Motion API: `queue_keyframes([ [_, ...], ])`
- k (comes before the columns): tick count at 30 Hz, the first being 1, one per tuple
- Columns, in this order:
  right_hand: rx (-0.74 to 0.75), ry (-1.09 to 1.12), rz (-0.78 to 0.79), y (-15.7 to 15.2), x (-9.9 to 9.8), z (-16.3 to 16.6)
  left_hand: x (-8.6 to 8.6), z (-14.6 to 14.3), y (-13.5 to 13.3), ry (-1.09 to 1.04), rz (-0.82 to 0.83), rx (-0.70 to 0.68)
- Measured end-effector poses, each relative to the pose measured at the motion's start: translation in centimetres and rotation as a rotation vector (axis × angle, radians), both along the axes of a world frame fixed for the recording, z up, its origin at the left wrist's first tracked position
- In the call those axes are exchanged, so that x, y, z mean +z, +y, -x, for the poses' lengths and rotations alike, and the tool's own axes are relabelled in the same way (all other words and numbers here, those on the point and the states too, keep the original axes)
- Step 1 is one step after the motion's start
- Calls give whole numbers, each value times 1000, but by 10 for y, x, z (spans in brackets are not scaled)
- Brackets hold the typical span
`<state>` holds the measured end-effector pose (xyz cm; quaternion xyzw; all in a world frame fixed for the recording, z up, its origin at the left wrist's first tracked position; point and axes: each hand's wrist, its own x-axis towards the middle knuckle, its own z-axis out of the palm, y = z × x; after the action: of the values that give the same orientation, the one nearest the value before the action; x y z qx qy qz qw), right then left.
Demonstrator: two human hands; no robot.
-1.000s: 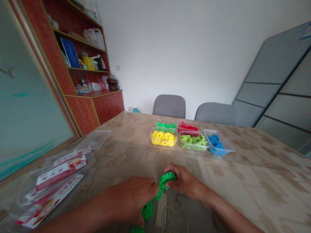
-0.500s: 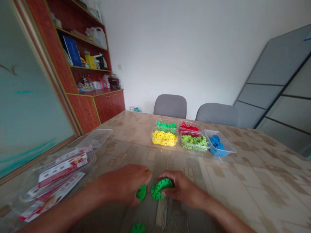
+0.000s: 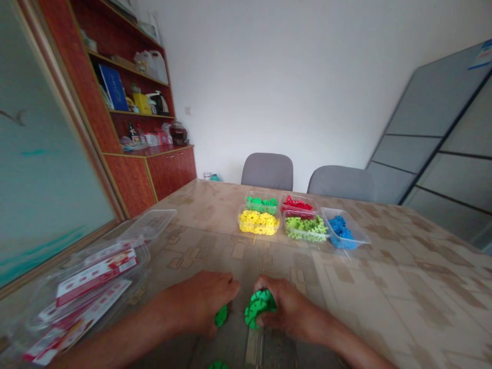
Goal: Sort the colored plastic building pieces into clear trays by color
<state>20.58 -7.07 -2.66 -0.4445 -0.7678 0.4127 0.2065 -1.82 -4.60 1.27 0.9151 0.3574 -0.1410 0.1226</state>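
Observation:
My left hand [image 3: 202, 300] is closed round a green notched plastic disc [image 3: 220, 316], mostly covered by the fingers. My right hand [image 3: 286, 307] pinches a small cluster of green notched discs [image 3: 258, 308] that look slotted together, thumb in front and fingers behind. A small gap separates the two hands, low over the table. At the bottom edge of the view lies another green disc [image 3: 218, 365], partly cut off.
Beyond the hands stand clear tubs of yellow discs [image 3: 258, 222], green discs [image 3: 262, 202], red pieces [image 3: 298, 203], light green pieces [image 3: 305, 227] and blue pieces [image 3: 341, 228]. Clear lids with printed sleeves [image 3: 98, 277] lie on the left. Two grey chairs [image 3: 267, 170] stand behind the table.
The camera view has shifted slightly, so the hands and tubs sit a little lower. The green cluster in my right hand has turned slightly. Both hands keep their hold.

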Motion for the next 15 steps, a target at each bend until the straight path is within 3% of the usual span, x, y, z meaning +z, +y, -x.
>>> queue_keyframes([
  [4, 193, -2, 54, -15, 3, 9, -1, -1, 5, 17, -7, 21],
  [8, 423, -209, -109, -25, -24, 44, 0, 0, 9, -15, 9, 11],
  [11, 445, -435, -280, -24, -53, 67, -3, 2, 11, -36, 4, -13],
  [15, 362, -459, -432, -20, -71, 73, -6, 2, 10, -57, -6, -31],
])
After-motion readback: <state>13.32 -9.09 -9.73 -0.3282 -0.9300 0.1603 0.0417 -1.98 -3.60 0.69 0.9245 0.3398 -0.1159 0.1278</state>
